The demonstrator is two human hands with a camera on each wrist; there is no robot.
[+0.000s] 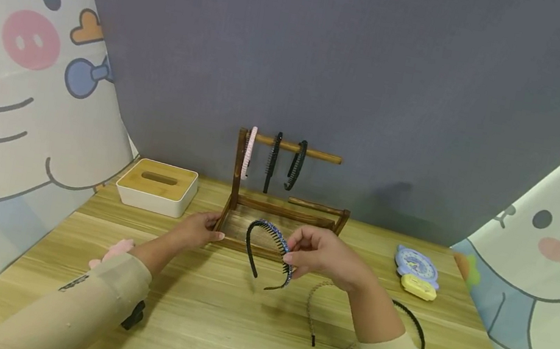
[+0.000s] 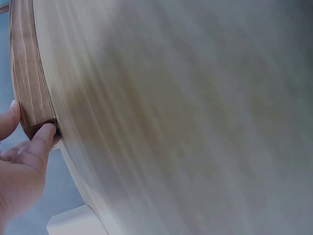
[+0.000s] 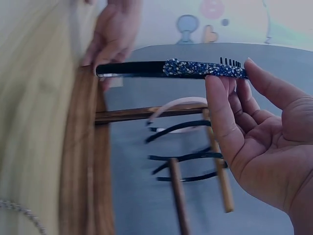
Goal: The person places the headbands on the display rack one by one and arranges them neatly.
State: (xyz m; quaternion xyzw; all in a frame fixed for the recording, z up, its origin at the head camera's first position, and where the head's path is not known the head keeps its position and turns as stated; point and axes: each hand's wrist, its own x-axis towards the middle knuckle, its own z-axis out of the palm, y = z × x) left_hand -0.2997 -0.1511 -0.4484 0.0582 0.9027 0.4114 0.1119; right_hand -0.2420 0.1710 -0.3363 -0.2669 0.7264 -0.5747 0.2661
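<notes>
My right hand (image 1: 324,257) pinches a black toothed headband (image 1: 276,233) with blue glitter between thumb and fingers, its two ends pointing down. It is raised in front of a dark wooden rack (image 1: 238,167). The right wrist view shows the glittered stretch of the headband (image 3: 195,67) at my fingertips. My left hand (image 1: 197,230) grips the rack's front left corner, thumb on one side and fingers on the other, as the left wrist view of the hand (image 2: 29,161) shows. From the rack's upper bar hang a pink headband (image 1: 248,154), a black headband (image 1: 273,162) and another black headband (image 1: 297,166).
A white tissue box (image 1: 156,200) with a wooden lid stands left of the rack. At the right lies a blue and yellow clock-like item (image 1: 416,266). A beaded headband (image 1: 310,306) and a black headband (image 1: 416,324) lie near my right forearm, a pink item (image 1: 118,249) beside my left.
</notes>
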